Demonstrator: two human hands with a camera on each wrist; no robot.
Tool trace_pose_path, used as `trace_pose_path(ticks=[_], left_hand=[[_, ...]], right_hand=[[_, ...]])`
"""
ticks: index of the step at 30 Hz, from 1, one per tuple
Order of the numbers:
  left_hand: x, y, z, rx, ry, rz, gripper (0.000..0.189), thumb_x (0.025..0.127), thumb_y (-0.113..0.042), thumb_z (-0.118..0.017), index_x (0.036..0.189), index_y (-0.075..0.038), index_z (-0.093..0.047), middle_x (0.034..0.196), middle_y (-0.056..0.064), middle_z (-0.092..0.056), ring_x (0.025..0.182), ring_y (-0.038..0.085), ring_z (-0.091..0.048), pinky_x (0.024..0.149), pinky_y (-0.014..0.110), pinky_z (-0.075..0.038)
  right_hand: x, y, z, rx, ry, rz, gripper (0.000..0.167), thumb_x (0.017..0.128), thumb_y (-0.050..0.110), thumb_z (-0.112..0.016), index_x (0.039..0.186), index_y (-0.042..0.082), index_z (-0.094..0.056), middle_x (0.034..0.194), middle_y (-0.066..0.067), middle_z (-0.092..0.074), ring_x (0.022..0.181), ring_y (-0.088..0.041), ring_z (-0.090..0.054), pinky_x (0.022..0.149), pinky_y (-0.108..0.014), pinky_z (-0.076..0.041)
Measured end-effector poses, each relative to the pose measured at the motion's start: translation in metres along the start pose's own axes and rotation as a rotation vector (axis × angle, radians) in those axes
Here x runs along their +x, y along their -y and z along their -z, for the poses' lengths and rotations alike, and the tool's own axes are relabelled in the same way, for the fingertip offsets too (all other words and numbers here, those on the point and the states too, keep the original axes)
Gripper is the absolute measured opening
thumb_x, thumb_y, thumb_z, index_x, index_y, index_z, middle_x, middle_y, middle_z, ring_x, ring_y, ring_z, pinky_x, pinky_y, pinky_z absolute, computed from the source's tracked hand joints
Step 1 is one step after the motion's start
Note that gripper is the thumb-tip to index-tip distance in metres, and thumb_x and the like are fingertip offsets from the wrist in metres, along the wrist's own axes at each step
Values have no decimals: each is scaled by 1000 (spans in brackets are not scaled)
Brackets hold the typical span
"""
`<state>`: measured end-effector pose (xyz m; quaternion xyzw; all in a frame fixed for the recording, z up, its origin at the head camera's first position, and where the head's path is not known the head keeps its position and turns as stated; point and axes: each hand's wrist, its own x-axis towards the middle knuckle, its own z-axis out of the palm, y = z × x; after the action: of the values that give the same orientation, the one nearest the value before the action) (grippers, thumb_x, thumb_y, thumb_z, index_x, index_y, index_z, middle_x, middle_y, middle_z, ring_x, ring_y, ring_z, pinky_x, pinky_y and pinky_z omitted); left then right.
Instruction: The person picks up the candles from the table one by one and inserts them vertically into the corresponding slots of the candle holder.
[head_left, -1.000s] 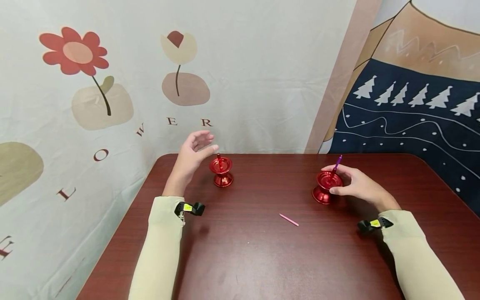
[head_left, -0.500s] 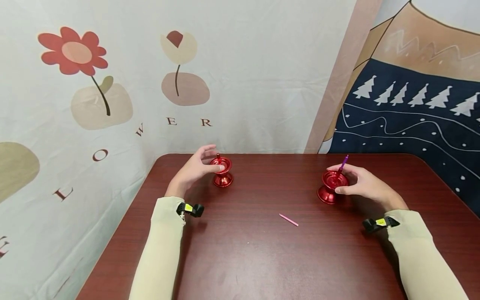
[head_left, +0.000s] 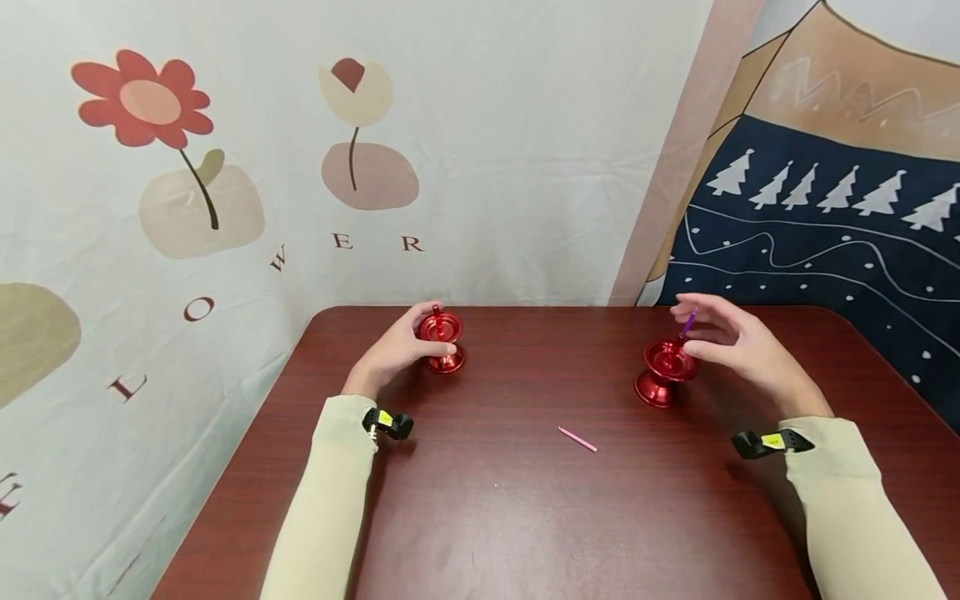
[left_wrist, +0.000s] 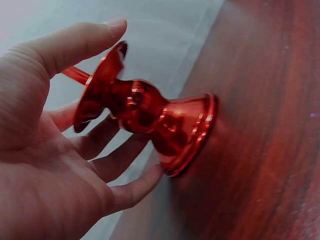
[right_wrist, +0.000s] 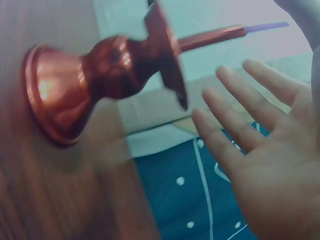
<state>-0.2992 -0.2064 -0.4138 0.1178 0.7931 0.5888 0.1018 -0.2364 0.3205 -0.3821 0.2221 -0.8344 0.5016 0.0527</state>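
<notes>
At centre left of the head view, the left hand point(head_left: 397, 350) curls round a shiny red metal candle holder point(head_left: 440, 337). At centre right, the right hand point(head_left: 738, 346), fingers spread and empty, hovers beside a second red holder point(head_left: 663, 371) bearing a purple candle point(head_left: 687, 322). A pink stick point(head_left: 577, 439) lies mid-desk point(head_left: 525, 517).

Two glossy red candle holders point(head_left: 441, 337) point(head_left: 662, 372), one bearing a purple candle point(head_left: 687, 323), stand on a dark reddish-brown wood-grain table point(head_left: 525, 517) beside a pink candle point(head_left: 577, 439).
</notes>
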Motion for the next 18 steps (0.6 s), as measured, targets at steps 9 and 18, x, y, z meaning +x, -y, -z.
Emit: trace_pose_path(ticks=[9,18], left_hand=[[2,0,-4,16,-37,-5,80,94,-2,-83,163,-2,-44,161,20,-48,140,38,-54,115,46,-49],[3,-1,-7,30,-33,0,81,94,-5,-84,163,0,-42,157,22,-51,140,40,-55,117,50,-49]], right_hand=[[4,32,-4,0,-221,148,69,96,-16,-73,159,4,-54,144,-2,-66,132,-13,-61,105,-14,-49],[7,60,-17,-61,-332,348,66,84,-25,-77,145,-8,-62,141,-11,-66,133,-16,-62,113,-20,-47]])
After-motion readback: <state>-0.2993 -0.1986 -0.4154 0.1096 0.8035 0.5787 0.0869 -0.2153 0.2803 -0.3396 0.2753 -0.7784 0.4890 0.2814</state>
